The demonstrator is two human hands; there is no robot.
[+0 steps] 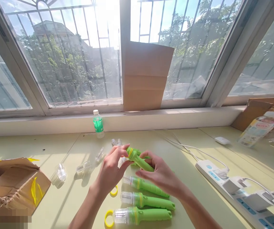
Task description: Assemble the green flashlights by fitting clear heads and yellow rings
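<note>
Nearest lie three lime-green plastic handles (pixel 155 215) with clear ribbed caps (pixel 121 216) on the pale yellow-green surface (pixel 67 203). Just beyond, a capless lime-green plastic handle (pixel 143 164) is raised, its yellow-ringed threaded end pinched by the left hand (pixel 111 163), its shaft gripped by the right hand (pixel 162 173). Loose transparent plastic caps (pixel 83 167) and an open brown cardboard box (pixel 19 194) lie left, a white power strip (pixel 241 203) right.
</note>
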